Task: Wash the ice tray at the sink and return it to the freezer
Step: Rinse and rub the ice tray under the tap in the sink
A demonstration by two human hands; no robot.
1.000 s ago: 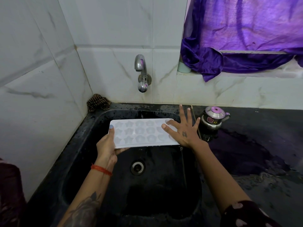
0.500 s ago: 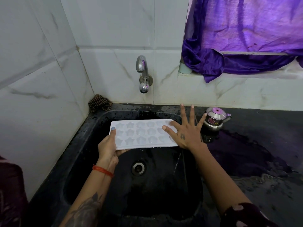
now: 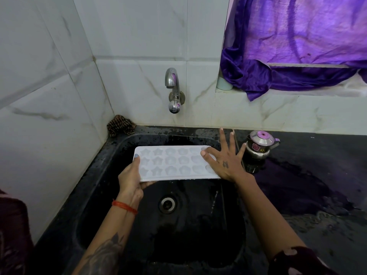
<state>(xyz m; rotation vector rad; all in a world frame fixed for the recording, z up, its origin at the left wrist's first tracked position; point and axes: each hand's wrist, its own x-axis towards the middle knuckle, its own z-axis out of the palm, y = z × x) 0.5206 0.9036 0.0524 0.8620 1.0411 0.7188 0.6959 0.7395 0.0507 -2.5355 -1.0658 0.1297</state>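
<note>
Head view, the only one: white ice tray (image 3: pixel 174 162) held level above the black sink (image 3: pixel 95 187), over the back half of the basin, in front of the tap (image 3: pixel 173 90) and not touching the basin. Left hand (image 3: pixel 130 180) gripping the left short end, thumb on the top face and the other fingers curled under it, probably to carry the weight and keep the tray flat. Right hand (image 3: pixel 226 160) lying flat on the right end, fingers straight and spread, holding nothing, only pressing; likely placed so to steady the tray or to rub over the star-shaped and round moulds. No stream visible from the tap; some drops seem to fall from the tray's near right corner, so the tray is probably wet and the washing step near its end, though hard to say for sure. Drain (image 3: pixel 167 204) below the tray, in the middle of the basin. Small steel kettle (image 3: pixel 259 146) on the wet counter just beside the sink's right back corner. Brown cloth (image 3: pixel 120 126) in the left back corner. Purple curtain (image 3: pixel 297 46) above the ledge at the right. Freezer not in view.
</note>
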